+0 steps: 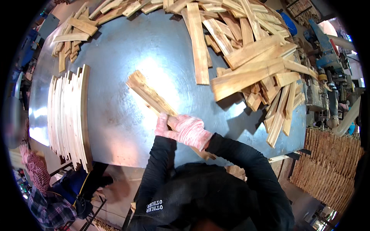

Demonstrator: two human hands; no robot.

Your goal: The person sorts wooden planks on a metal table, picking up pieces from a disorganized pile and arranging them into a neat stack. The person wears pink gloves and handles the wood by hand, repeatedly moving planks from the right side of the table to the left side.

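Observation:
Just over the near half of the metal table, a couple of wooden boards [152, 94] lie together at a slant, their far end pointing up and left. My right hand [190, 130], in a pink and white knit glove, is closed across them nearer to my body. Close against it, my left hand [165, 126] in a similar glove grips their left side. Both hands partly hide the boards' middle, and their near end shows below my right wrist. How many boards are in the bundle I cannot tell.
The metal table [111, 100] carries a neat row of narrow strips [67, 115] on the left. A jumbled heap of boards [246, 69] spreads across the far and right sides. Another person [50, 196] is at the lower left. Stacked wood [327, 165] and machinery [327, 84] stand right.

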